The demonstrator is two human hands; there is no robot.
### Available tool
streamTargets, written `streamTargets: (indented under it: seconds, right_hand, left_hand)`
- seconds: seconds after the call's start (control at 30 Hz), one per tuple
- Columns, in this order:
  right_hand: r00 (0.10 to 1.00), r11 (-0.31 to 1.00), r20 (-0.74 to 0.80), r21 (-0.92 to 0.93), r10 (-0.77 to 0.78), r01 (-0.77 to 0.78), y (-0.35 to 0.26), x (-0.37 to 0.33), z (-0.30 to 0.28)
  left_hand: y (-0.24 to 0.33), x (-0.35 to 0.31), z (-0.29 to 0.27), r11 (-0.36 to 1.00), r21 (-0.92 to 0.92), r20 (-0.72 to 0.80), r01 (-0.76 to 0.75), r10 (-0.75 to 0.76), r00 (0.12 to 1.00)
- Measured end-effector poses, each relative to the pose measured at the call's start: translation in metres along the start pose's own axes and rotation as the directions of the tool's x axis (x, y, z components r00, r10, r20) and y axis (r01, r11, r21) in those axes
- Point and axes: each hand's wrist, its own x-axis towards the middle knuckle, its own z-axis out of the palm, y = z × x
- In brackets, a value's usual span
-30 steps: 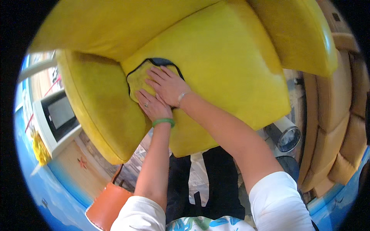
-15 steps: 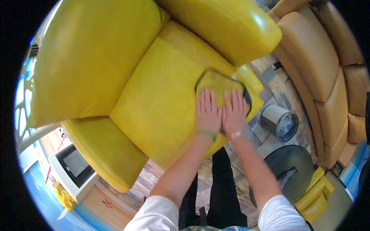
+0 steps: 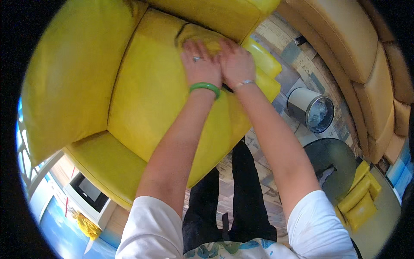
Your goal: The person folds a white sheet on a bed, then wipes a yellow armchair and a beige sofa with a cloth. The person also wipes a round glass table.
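A yellow cloth with a dark border lies on the seat of a yellow armchair, close to the far armrest. My left hand, wearing a ring and a green bangle, presses down on the cloth with its fingers apart. Right beside it, my right hand rests on the cloth too, palm down, a thin bracelet at the wrist. Its fingertips are partly blurred. Both arms reach forward across the seat. The hands cover much of the cloth, and a bit of dark edge shows between the wrists.
The chair's backrest rises at the left, with a near armrest below it. On the floor to the right stand a bin with a plastic liner and a dark round table. A brown sofa curves along the right.
Both hands have slid forward and a little left over the seat, from the front edge toward the far armrest. The cloth has moved along under them. The view has shifted somewhat.
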Motion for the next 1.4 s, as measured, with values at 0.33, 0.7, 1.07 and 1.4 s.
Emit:
streamTargets:
  seconds: [0.33, 0.7, 1.07, 1.4]
  right_hand:
    - [0.972, 0.99, -0.231, -0.125, 0.034, -0.065, -0.038, -0.181, -0.007]
    - [0.637, 0.747, 0.397, 0.266, -0.661, 0.609, -0.243, -0.297, 0.063]
    - [0.747, 0.759, 0.219, -0.039, -0.628, 0.65, -0.309, -0.13, 0.104]
    - [0.593, 0.728, 0.444, 0.242, -0.671, 0.642, -0.189, -0.236, 0.022]
  left_hand:
    - [-0.005, -0.162, -0.015, 0.96, -0.257, 0.108, -0.113, 0.145, 0.984]
    - [-0.174, -0.431, -0.048, 0.773, -0.1, 0.395, 0.626, -0.546, 0.738]
    - [-0.266, -0.245, -0.046, 0.814, -0.292, -0.193, 0.503, -0.565, 0.802]
    - [-0.109, -0.379, -0.048, 0.797, -0.31, 0.168, 0.519, -0.491, 0.855]
